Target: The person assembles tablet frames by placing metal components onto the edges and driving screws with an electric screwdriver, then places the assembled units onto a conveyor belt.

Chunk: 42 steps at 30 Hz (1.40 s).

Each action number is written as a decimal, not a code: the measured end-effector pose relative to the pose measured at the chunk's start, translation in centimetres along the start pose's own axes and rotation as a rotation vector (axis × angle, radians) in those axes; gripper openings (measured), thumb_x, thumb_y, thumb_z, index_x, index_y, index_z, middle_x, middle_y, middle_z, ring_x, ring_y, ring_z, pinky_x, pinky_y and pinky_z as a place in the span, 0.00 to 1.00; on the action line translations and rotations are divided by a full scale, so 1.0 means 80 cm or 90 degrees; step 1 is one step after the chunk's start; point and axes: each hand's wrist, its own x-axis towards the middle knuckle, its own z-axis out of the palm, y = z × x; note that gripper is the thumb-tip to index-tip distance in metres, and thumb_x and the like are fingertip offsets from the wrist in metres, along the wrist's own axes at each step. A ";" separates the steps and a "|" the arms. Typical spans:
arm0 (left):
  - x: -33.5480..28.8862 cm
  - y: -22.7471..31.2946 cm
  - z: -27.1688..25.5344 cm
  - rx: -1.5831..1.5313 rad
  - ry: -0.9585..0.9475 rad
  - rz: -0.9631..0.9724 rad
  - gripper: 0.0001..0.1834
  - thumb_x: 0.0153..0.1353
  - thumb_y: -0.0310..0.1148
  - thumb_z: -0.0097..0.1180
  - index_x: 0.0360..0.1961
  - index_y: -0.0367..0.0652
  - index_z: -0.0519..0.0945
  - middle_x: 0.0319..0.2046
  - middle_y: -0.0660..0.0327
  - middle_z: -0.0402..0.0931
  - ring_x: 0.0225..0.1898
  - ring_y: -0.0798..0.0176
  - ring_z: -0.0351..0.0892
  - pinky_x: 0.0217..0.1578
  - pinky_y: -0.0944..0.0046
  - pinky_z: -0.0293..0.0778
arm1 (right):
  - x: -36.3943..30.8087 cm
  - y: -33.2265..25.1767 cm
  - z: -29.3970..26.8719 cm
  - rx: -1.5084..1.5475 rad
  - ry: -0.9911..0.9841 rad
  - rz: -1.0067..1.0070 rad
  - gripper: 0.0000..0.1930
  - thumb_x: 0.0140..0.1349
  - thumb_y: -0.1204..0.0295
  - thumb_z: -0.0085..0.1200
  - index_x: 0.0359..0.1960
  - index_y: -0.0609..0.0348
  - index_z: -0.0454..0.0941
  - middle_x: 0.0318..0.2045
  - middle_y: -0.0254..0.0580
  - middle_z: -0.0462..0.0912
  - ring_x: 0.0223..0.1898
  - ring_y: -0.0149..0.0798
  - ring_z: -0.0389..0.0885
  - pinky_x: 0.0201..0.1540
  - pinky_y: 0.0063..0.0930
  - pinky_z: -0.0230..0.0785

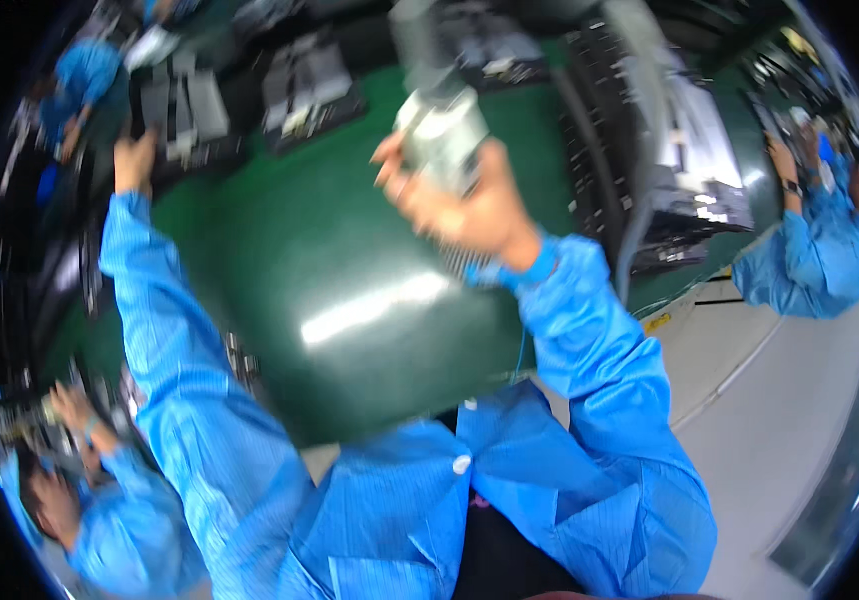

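My right hand (464,205) is closed around a whitish, metallic-looking cylindrical head (442,135), held above the green work surface. A blurred grey tube (419,45) runs up from its top end; I cannot make out its exact kind. My left hand (135,163) reaches far forward and left, its fingers closed at the left edge of a dark flat panel (187,110) with light grey strips on it. Motion blur softens both hands.
The green mat (269,240) lies before me. Another dark panel (307,85) sits at the back. Stacked dark parts (674,150) and a curved grey hose (639,200) stand at right. Co-workers in blue are at right (814,250) and lower left (129,520).
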 end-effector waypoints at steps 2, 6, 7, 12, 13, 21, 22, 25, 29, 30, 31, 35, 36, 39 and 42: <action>-0.098 0.112 -0.032 -0.272 0.006 -0.171 0.42 0.61 0.38 0.64 0.70 0.33 0.57 0.59 0.49 0.72 0.59 0.58 0.72 0.58 0.61 0.67 | -0.005 -0.033 -0.004 -0.194 -0.030 -0.110 0.08 0.58 0.75 0.61 0.39 0.61 0.82 0.28 0.32 0.83 0.28 0.24 0.79 0.28 0.21 0.73; -0.312 0.194 -0.028 -0.392 0.059 -0.170 0.38 0.63 0.32 0.61 0.71 0.33 0.57 0.61 0.51 0.71 0.61 0.60 0.70 0.61 0.63 0.65 | -0.002 -0.041 -0.031 -0.338 0.002 -0.193 0.15 0.61 0.75 0.56 0.47 0.71 0.79 0.28 0.42 0.83 0.18 0.26 0.73 0.21 0.21 0.64; -0.363 0.210 -0.011 -0.369 0.058 -0.152 0.39 0.63 0.29 0.59 0.71 0.34 0.55 0.64 0.49 0.67 0.63 0.59 0.68 0.63 0.63 0.63 | -0.002 -0.043 -0.036 -0.308 -0.001 -0.206 0.12 0.61 0.75 0.56 0.45 0.69 0.81 0.27 0.40 0.83 0.18 0.26 0.73 0.20 0.21 0.64; -0.533 0.260 0.033 -0.468 -0.005 -0.261 0.36 0.64 0.24 0.56 0.71 0.32 0.55 0.69 0.49 0.60 0.68 0.61 0.58 0.67 0.63 0.54 | -0.001 -0.047 -0.026 -0.283 0.008 -0.210 0.14 0.60 0.75 0.53 0.44 0.74 0.81 0.23 0.41 0.81 0.17 0.27 0.72 0.20 0.21 0.62; -0.540 0.262 0.028 -0.467 -0.038 -0.277 0.37 0.64 0.24 0.55 0.71 0.32 0.54 0.68 0.49 0.61 0.67 0.62 0.60 0.67 0.63 0.53 | -0.001 -0.044 -0.025 -0.288 -0.003 -0.208 0.14 0.60 0.75 0.53 0.44 0.74 0.81 0.24 0.42 0.82 0.17 0.27 0.72 0.20 0.21 0.63; -0.448 0.137 -0.086 0.266 0.043 -0.017 0.12 0.58 0.40 0.66 0.41 0.48 0.86 0.39 0.55 0.80 0.45 0.57 0.78 0.44 0.60 0.73 | -0.020 -0.039 -0.010 -0.289 -0.052 -0.201 0.14 0.60 0.75 0.54 0.45 0.72 0.80 0.32 0.46 0.85 0.18 0.26 0.73 0.20 0.20 0.64; -0.430 0.094 -0.099 0.185 -0.003 -0.017 0.13 0.57 0.41 0.67 0.41 0.48 0.86 0.39 0.59 0.81 0.44 0.60 0.78 0.43 0.60 0.73 | -0.020 -0.037 -0.003 -0.285 -0.060 -0.201 0.14 0.60 0.75 0.54 0.45 0.72 0.80 0.32 0.46 0.85 0.18 0.26 0.73 0.20 0.20 0.64; -0.398 0.063 -0.097 0.129 -0.229 -0.057 0.14 0.59 0.41 0.66 0.39 0.43 0.85 0.37 0.62 0.81 0.41 0.65 0.78 0.40 0.63 0.73 | -0.020 -0.033 -0.005 -0.272 -0.074 -0.199 0.14 0.61 0.76 0.54 0.45 0.71 0.80 0.34 0.46 0.85 0.19 0.25 0.73 0.21 0.20 0.65; -0.372 0.068 -0.106 0.061 -0.378 -0.252 0.17 0.62 0.40 0.63 0.39 0.34 0.82 0.37 0.57 0.82 0.40 0.69 0.79 0.44 0.68 0.73 | -0.024 -0.035 -0.001 -0.306 -0.049 -0.200 0.17 0.59 0.75 0.52 0.47 0.76 0.77 0.31 0.48 0.83 0.17 0.27 0.71 0.22 0.21 0.63; -0.374 0.066 -0.105 0.059 -0.384 -0.248 0.17 0.62 0.40 0.63 0.39 0.34 0.82 0.37 0.57 0.82 0.40 0.69 0.79 0.44 0.68 0.73 | -0.025 -0.036 -0.002 -0.310 -0.042 -0.199 0.17 0.59 0.75 0.52 0.47 0.76 0.77 0.31 0.48 0.83 0.17 0.27 0.71 0.22 0.21 0.63; -0.379 0.064 -0.103 -0.041 -0.288 -0.163 0.16 0.64 0.39 0.62 0.40 0.34 0.81 0.37 0.59 0.82 0.39 0.69 0.78 0.45 0.68 0.73 | -0.025 -0.035 -0.004 -0.312 -0.041 -0.207 0.17 0.60 0.74 0.52 0.47 0.76 0.77 0.31 0.49 0.83 0.17 0.27 0.71 0.22 0.21 0.63; -0.391 0.101 -0.104 -0.174 -0.156 -0.099 0.11 0.69 0.34 0.55 0.42 0.35 0.78 0.36 0.63 0.80 0.41 0.71 0.77 0.47 0.71 0.71 | -0.023 -0.034 -0.004 -0.294 -0.049 -0.203 0.17 0.60 0.74 0.52 0.47 0.77 0.77 0.29 0.48 0.83 0.17 0.27 0.70 0.22 0.21 0.63; -0.393 0.104 -0.101 -0.185 -0.161 -0.103 0.10 0.70 0.33 0.53 0.42 0.36 0.77 0.37 0.63 0.79 0.44 0.72 0.76 0.48 0.72 0.69 | -0.024 -0.034 -0.001 -0.300 -0.047 -0.201 0.17 0.60 0.74 0.52 0.47 0.77 0.77 0.29 0.48 0.83 0.17 0.27 0.70 0.22 0.21 0.63; -0.396 0.117 -0.087 -0.241 -0.133 -0.134 0.10 0.70 0.33 0.54 0.42 0.37 0.77 0.34 0.66 0.77 0.37 0.73 0.77 0.39 0.72 0.72 | -0.024 -0.035 -0.002 -0.311 -0.059 -0.203 0.17 0.60 0.74 0.52 0.47 0.77 0.76 0.24 0.47 0.81 0.17 0.28 0.70 0.23 0.21 0.63; -0.391 0.138 -0.056 -0.283 -0.139 -0.151 0.10 0.69 0.34 0.56 0.42 0.37 0.78 0.32 0.65 0.77 0.33 0.73 0.77 0.31 0.73 0.71 | -0.023 -0.029 0.005 -0.301 -0.077 -0.212 0.16 0.61 0.73 0.53 0.46 0.75 0.77 0.26 0.47 0.82 0.17 0.28 0.71 0.22 0.22 0.63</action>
